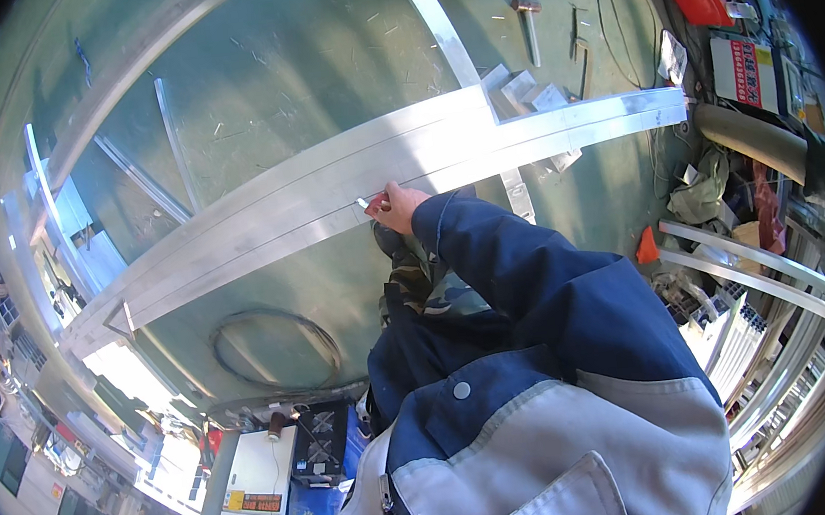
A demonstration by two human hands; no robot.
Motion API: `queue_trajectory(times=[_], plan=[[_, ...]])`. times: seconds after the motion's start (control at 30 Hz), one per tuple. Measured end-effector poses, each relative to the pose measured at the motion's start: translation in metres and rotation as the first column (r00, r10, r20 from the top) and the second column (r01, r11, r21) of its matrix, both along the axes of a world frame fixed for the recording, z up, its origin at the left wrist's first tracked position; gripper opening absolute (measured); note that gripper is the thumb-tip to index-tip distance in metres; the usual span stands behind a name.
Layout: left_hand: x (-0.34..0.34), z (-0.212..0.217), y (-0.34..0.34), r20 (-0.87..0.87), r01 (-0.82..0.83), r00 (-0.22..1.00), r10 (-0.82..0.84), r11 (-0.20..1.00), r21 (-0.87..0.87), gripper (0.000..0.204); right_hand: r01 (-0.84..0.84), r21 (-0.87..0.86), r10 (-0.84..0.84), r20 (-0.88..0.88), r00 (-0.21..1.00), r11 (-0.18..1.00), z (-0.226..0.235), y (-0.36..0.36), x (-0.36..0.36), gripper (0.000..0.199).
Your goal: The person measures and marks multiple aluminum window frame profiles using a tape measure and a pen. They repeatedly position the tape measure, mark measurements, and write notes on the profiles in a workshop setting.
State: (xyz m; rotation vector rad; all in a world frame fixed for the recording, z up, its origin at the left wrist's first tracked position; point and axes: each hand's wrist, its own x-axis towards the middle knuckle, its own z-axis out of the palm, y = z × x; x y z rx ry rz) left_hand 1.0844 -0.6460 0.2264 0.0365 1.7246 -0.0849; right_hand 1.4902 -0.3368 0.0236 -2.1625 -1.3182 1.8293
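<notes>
Right hand point(397, 206) pinches red marker point(375, 201) at aluminium frame point(326, 201) edge.

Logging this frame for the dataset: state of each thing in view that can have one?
right hand: on the edge of the frame, pinching a small red thing
small red thing: held at the fingertips, too small to identify
aluminium frame: lying flat on the green floor
hammer: lying on the floor, untouched
coiled cable: looped on the floor
left hand: not in view
</notes>
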Motion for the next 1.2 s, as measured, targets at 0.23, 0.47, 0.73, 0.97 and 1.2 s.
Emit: queue_trajectory(times=[0.23,0.47,0.73,0.97,1.2], plan=[[0.0,0.008,0.005,-0.014,-0.006,1.0,0.006,1.0,0.028,0.039,0.015,0.098,-0.025,0.099,0.995,0.995,-0.03,-0.006,0.002,0.05],[0.008,0.005,-0.003,0.005,-0.03,1.0,0.029,0.998,0.061,0.043,0.095,0.096,-0.105,0.102,0.989,0.991,-0.024,-0.011,0.009,0.049],[0.03,-0.029,-0.025,0.113,-0.142,0.986,0.121,0.97,0.195,0.048,-0.034,0.08,0.023,0.128,0.991,0.996,-0.016,-0.047,0.048,0.046],[0.064,-0.074,-0.052,0.295,-0.348,0.923,0.246,0.862,0.369,0.052,-0.197,0.008,0.196,0.063,0.979,0.98,-0.019,-0.095,0.076,0.038],[0.087,-0.11,-0.081,0.411,-0.495,0.859,0.305,0.701,0.513,0.056,-0.281,0.117,0.279,0.034,0.96,0.952,-0.025,-0.104,0.075,0.035]])
